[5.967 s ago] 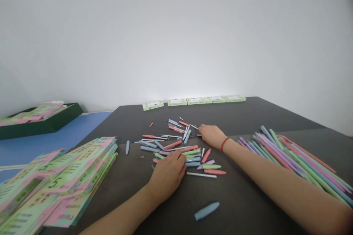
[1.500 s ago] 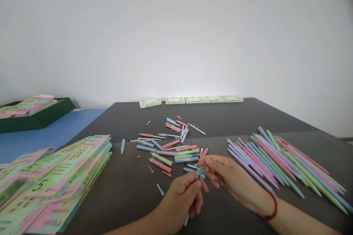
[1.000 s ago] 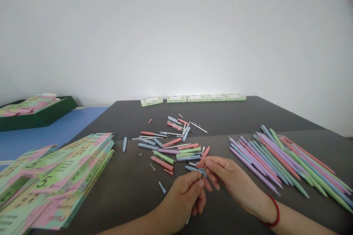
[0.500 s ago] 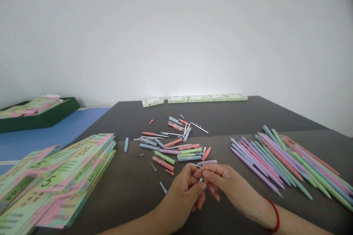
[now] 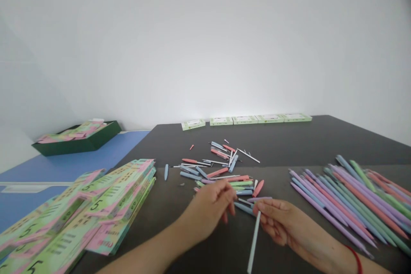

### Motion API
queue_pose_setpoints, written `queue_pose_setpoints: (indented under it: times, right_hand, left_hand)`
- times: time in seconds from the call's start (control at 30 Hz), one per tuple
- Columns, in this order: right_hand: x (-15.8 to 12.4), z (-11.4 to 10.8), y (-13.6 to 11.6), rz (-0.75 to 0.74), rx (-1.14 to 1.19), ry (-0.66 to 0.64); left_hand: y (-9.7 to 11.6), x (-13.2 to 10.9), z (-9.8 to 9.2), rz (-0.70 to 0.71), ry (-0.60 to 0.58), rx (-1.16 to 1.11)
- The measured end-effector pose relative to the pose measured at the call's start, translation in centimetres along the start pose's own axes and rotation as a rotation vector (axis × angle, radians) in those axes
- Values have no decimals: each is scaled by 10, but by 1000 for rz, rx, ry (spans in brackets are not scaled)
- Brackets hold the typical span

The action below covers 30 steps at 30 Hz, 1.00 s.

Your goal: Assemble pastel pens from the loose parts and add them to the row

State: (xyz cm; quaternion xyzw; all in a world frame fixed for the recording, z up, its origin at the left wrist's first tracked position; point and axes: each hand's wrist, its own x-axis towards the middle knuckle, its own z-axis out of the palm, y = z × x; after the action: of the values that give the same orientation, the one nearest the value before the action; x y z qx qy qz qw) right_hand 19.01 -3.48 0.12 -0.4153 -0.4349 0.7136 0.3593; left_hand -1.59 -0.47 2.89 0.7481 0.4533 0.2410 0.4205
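A thin white pen refill [image 5: 253,244] hangs slantwise from my right hand [image 5: 279,218], pinched near its top between thumb and forefinger. My left hand [image 5: 210,201] is over the near side of the pile of pen parts, its fingers loosely bent and somewhat apart, with nothing visible in them. Between the hands lie a blue pen part [image 5: 244,208] and a purple one [image 5: 260,199]. The pile also holds a red cap-like piece [image 5: 258,188], a green barrel [image 5: 242,183] and several white refills. My left hand covers some parts of the pile.
Pastel pens [image 5: 340,205] lie in a row at the right. Overlapping printed packs [image 5: 109,205] are heaped at the left. Behind them, a dark green tray [image 5: 77,145] holds more packs on a blue surface. Flat green-white boxes [image 5: 245,120] line the far table edge.
The hands have come apart; my left hand has moved left and away from me toward the pile. The refill now shows at length in my right hand. The camera view has turned left.
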Motion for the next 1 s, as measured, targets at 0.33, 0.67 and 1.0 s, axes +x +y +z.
queue_pose_setpoints:
  times: [0.33, 0.67, 1.0]
  right_hand:
    - [5, -5, -9, 79, -674, 12]
    - [6, -10, -5, -41, -436, -17]
    - [6, 3, -2, -96, -301, -33]
  left_hand:
    - [-52, 30, -110, 65, 74, 992]
    - [-28, 32, -113, 146, 64, 976]
    - [25, -41, -24, 594, 84, 323]
